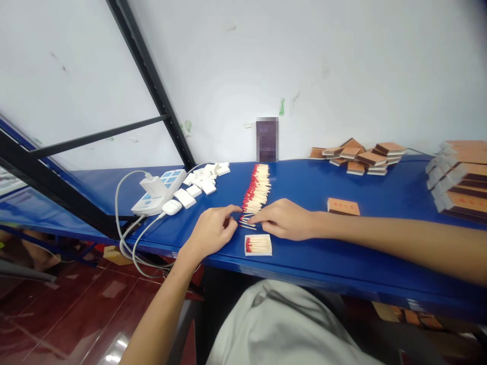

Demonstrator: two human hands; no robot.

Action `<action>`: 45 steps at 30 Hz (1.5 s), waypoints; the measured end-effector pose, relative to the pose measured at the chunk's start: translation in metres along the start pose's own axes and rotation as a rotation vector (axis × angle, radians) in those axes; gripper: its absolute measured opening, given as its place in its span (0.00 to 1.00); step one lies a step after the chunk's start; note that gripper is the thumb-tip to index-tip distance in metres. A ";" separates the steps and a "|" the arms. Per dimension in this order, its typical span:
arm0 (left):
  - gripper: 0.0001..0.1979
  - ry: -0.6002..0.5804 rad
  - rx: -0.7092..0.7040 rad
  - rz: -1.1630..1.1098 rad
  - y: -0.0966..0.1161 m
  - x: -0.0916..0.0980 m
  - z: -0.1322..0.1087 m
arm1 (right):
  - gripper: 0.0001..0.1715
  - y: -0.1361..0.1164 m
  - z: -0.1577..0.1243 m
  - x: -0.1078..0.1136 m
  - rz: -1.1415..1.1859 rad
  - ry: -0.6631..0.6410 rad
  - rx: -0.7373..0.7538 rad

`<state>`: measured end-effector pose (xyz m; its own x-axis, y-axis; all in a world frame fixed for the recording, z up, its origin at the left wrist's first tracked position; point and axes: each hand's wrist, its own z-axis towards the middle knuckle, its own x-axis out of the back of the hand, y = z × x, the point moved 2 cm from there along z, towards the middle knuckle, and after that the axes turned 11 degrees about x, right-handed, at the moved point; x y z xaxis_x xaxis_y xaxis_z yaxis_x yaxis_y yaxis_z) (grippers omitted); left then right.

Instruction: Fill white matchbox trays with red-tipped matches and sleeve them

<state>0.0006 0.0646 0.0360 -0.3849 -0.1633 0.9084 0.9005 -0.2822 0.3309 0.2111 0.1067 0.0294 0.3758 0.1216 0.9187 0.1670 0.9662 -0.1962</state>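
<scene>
A long row of red-headed matches [257, 188] lies on the blue table and runs back toward the wall. At its near end, the index finger of my left hand [213, 230] reaches the red heads, with the thumb held apart below. From the other side, my right hand [284, 219] lays its stretched index finger on the pale sticks of the nearest, looser matches. Its thumb sits lower, and the other fingers are partly hidden. Just in front of both hands is a white matchbox tray [269, 252] with several matches in it, heads to the left.
White empty trays [208, 186] lie heaped at the left beside a power strip [152, 205] with cables. A single orange matchbox [343, 207] rests behind my right forearm. More matchboxes [371, 158] are piled near the wall, and stacked packs [462, 187] stand far right. A black metal post [146, 66] rises at left.
</scene>
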 end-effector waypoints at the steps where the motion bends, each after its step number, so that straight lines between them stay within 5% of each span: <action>1: 0.19 -0.007 0.001 -0.002 0.000 0.000 0.000 | 0.23 0.000 0.000 0.000 0.003 -0.002 0.007; 15: 0.17 -0.060 0.011 0.015 0.007 0.005 -0.002 | 0.23 -0.003 0.001 0.001 -0.101 -0.003 -0.189; 32: 0.11 -0.055 0.015 0.006 0.006 0.003 -0.001 | 0.20 -0.005 0.002 0.003 -0.053 0.000 -0.141; 38: 0.14 -0.039 0.038 0.012 0.006 0.002 -0.001 | 0.21 -0.006 0.002 0.004 -0.143 0.014 -0.253; 45: 0.17 -0.046 0.033 0.018 0.005 0.002 -0.001 | 0.21 -0.004 0.003 0.002 -0.089 -0.003 -0.196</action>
<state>0.0046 0.0619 0.0389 -0.3595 -0.1245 0.9248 0.9137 -0.2480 0.3218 0.2087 0.1036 0.0331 0.3492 0.0388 0.9362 0.3733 0.9107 -0.1770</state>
